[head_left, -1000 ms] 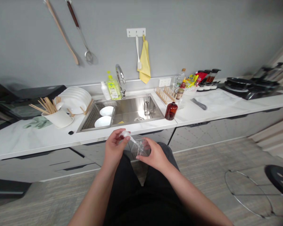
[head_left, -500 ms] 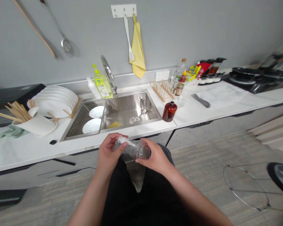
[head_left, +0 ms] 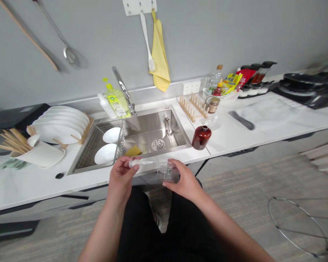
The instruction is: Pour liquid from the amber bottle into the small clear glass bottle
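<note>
My left hand (head_left: 120, 175) pinches a white pump head (head_left: 140, 163), its stem pointing right. A clear plastic bottle (head_left: 167, 174) is gripped in my right hand (head_left: 184, 181), fingers around its far side and thumb below. Pump and bottle look apart, though the clear parts make the gap hard to judge. Both are held in front of the counter edge, just below the sink (head_left: 142, 131). An amber bottle without a cap (head_left: 201, 138) stands on the counter right of the sink.
Left of the sink are a white utensil holder (head_left: 43, 154) with chopsticks and a rack of white plates (head_left: 60, 125). Two white bowls (head_left: 106, 153) sit in the sink basket. Dish soap (head_left: 117, 103) stands behind. A wooden rack (head_left: 191, 107) and seasonings lie rightward.
The pump has been drawn leftward and up out of the clear bottle's mouth area, now lying nearly level. Both hands have moved slightly apart, and the view has shifted a little.
</note>
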Demonstrator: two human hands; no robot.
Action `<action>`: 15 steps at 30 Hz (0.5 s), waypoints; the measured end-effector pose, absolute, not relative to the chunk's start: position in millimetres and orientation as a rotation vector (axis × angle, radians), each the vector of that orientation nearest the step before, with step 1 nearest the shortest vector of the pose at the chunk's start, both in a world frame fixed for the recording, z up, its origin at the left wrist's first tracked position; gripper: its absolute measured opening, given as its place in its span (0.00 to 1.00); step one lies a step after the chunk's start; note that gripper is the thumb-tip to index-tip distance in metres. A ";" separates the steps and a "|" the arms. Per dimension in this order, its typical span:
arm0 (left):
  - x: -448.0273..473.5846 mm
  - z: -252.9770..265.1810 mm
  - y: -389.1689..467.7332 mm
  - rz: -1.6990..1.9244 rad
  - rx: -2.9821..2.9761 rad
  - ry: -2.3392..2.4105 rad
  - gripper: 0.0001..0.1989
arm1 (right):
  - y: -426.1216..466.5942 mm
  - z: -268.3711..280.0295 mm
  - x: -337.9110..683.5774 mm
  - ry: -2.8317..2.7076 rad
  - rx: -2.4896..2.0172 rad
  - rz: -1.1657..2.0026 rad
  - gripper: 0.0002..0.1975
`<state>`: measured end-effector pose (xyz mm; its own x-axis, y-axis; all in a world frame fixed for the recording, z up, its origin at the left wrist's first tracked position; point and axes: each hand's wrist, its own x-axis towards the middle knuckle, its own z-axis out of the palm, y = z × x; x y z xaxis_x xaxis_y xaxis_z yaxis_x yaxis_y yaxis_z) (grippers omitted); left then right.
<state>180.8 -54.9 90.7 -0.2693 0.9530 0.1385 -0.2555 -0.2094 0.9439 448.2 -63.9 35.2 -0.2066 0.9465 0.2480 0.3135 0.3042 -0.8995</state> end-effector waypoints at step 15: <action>60.4 83.1 -66.2 1.794 0.802 1.284 0.23 | -9.4 27.7 382.3 -1.667 -1.084 0.973 0.40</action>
<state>60.4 -66.2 83.1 -0.5026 0.8628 0.0543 -0.2268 -0.1922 0.9548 382.3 -9.4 27.7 -0.2162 0.9416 0.2580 0.2384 0.3072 -0.9213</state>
